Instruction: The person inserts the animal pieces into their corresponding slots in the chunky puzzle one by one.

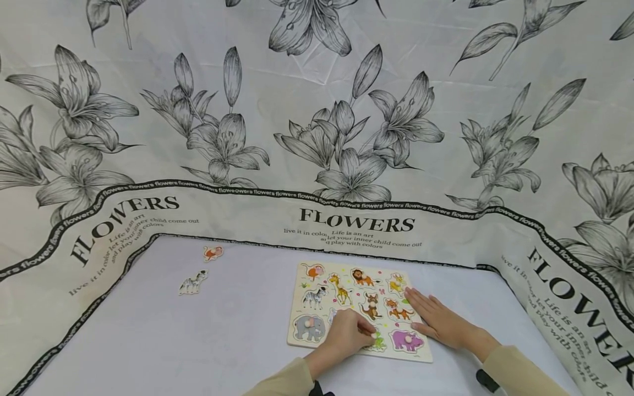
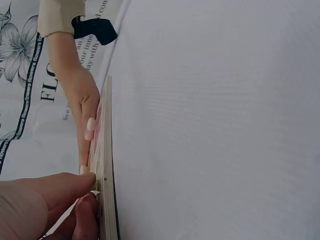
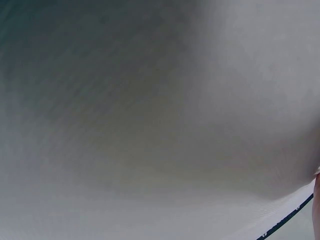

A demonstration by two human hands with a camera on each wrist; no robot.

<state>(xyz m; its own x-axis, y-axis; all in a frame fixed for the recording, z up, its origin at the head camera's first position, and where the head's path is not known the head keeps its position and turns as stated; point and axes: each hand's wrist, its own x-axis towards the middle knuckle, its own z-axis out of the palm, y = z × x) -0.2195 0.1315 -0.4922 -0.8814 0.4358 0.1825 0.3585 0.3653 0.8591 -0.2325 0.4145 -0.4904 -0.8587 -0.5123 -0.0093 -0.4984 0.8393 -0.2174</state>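
Observation:
A wooden animal puzzle board (image 1: 418, 356) lies flat on the table, seen edge-on in the left wrist view. My left hand (image 1: 345, 334) is over its lower middle, thumb and fingertips pinching a green animal piece (image 1: 378, 342), mostly hidden by the fingers. My right hand (image 1: 441, 320) lies with its fingers extended on the board's right edge. Beside the hands, a purple hippo piece (image 1: 407, 341) and a grey elephant piece (image 1: 309, 328) sit in the bottom row. The right wrist view shows mostly blurred cloth.
Off the board to the left lie a zebra piece (image 1: 193, 282) and a red-orange animal piece (image 1: 213, 253). A white cloth printed with flowers (image 1: 356, 170) stands as a wall behind and at both sides of the white tabletop (image 1: 198, 341).

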